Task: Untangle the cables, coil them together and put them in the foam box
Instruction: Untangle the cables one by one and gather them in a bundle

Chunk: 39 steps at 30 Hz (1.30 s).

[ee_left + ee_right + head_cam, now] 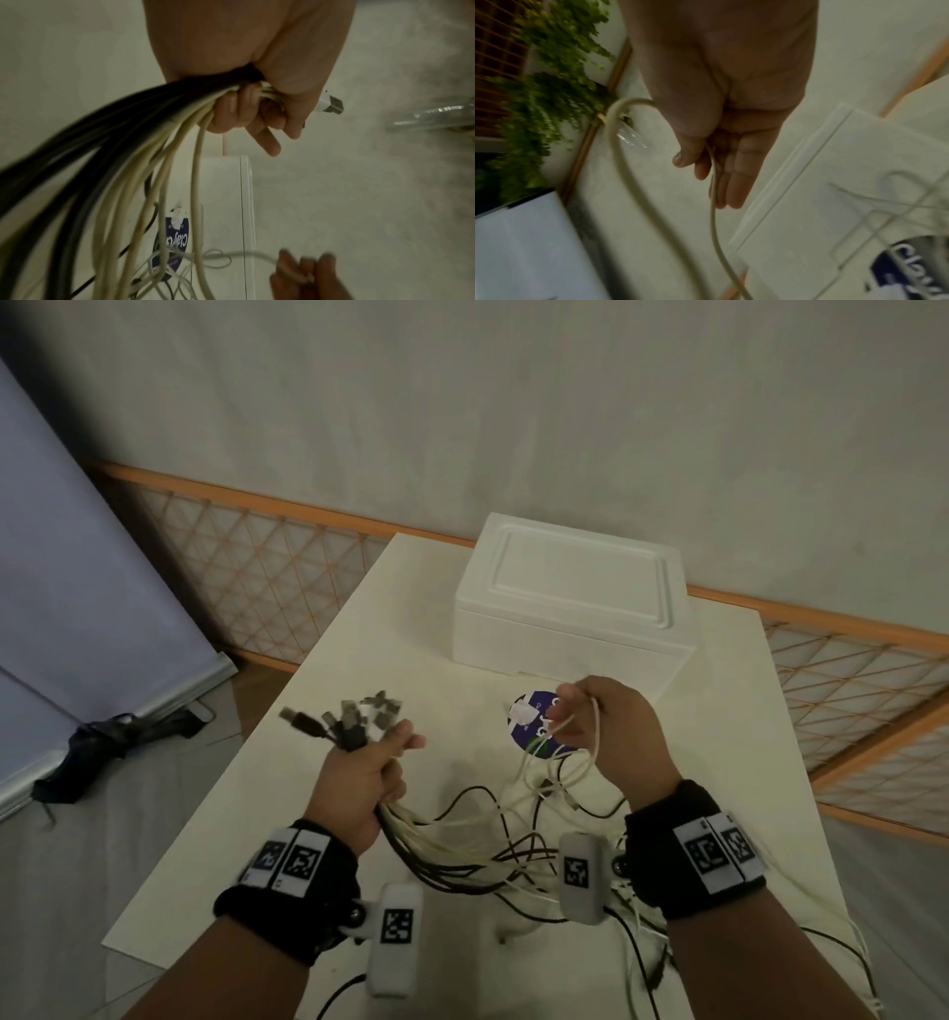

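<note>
The left hand [367, 783] is fisted round a thick bundle of black and cream cables [462, 855], held up above the white surface [318, 762]. The plugs [344, 719] fan out past the thumb on the far left side of the fist, and the cords trail down toward the near right, where they lie in a loose tangle on the surface. From the left wrist view the fingers [231, 109] are curled tight over the bundle, and one white plug with a metal tip [330, 104] pokes out beyond the thumb.

The right hand [613, 731] is raised to the right of the left, well apart from it, pinching a single cream cable [593, 737] between thumb and fingers. That cable loops down into the tangle below. In the right wrist view the thumb presses it against the fingers [734, 182], which lie fairly straight.

The foam box [570, 603] sits at the far side of the surface with its lid on, apart from both hands. A round dark blue label [536, 721] lies on the surface just in front of it, partly hidden behind the right hand.
</note>
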Motion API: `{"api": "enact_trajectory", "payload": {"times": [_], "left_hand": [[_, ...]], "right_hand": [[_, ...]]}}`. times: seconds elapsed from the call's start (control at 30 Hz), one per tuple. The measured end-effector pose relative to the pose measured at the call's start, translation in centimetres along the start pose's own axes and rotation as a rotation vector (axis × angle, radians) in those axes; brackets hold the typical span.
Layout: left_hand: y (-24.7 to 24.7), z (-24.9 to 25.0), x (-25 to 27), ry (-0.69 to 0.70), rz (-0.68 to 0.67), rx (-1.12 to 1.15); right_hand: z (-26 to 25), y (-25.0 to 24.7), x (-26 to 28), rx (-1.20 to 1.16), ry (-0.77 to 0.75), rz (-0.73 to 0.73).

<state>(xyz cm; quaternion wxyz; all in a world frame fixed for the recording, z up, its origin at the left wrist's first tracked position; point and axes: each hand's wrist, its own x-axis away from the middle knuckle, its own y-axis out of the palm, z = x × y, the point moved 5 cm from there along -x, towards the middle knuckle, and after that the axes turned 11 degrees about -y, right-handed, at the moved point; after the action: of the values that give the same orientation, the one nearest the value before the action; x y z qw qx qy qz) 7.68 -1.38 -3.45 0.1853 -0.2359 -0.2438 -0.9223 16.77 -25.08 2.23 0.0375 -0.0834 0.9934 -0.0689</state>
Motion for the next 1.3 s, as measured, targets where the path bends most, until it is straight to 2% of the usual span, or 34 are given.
{"api": "enact_trajectory", "payload": {"times": [0.1, 0.2, 0.3, 0.37, 0.5, 0.57, 0.67, 0.83, 0.93, 1.0, 1.07, 1.17, 1.23, 1.3], "left_hand": [[2.8, -0.6, -0.1, -0.040, -0.089, -0.106], [4.7, -1.5, -0.3, -0.052, -0.175, -0.217], [6.2, -2.4, -0.2, -0.032, -0.256, -0.355], [6.3, -2.5, -0.5, -0.008, -0.207, -0.416], [5.7, -2.1, -1.7, 0.139, -0.082, -0.617], [5.0, -2.3, -2.6, 0.119, 0.026, -0.659], [4.4, -2.5, -3.6, 0.064, 0.143, -0.596], [4.0, -2.3, -4.5, 0.021, 0.216, -0.459], [4.0, -1.7, -4.5, 0.068, 0.219, -0.518], [3.6, -1.9, -4.8, 0.054, 0.248, -0.527], [3.1, -2.2, -5.1, 0.015, 0.278, -0.475], [3.2, -2.3, -4.8, 0.002, 0.236, -0.370], [4.1, -2.1, -4.1, 0.038, 0.152, -0.311], [5.3, -1.5, -3.0, 0.096, 0.082, -0.297]], "right_hand": [[-2.6, 2.4, 0.7, -0.269, 0.071, -0.043], [-4.9, 3.7, 1.4, -0.271, -0.001, -0.083], [-6.9, 3.4, 2.2, -0.177, -0.151, -0.085], [-8.1, 2.4, 2.9, -0.128, -0.243, -0.048], [-10.2, -0.2, 4.4, 0.015, -0.406, 0.068], [-11.2, -1.6, 5.1, 0.194, -0.532, 0.153], [-12.2, -2.8, 6.0, 0.523, -0.693, 0.247], [-11.3, -3.8, 6.2, 0.672, -0.685, 0.329], [-12.2, -3.7, 7.2, 0.651, -0.769, 0.338], [-12.9, -2.8, 7.7, 0.656, -0.822, 0.305], [-12.8, -2.0, 7.3, 0.639, -0.792, 0.242], [-10.2, -1.5, 4.7, 0.639, -0.502, 0.053], [-7.3, -0.3, 3.2, 0.798, -0.346, -0.156], [-4.1, 1.7, 2.2, 0.972, -0.261, -0.369]]}}
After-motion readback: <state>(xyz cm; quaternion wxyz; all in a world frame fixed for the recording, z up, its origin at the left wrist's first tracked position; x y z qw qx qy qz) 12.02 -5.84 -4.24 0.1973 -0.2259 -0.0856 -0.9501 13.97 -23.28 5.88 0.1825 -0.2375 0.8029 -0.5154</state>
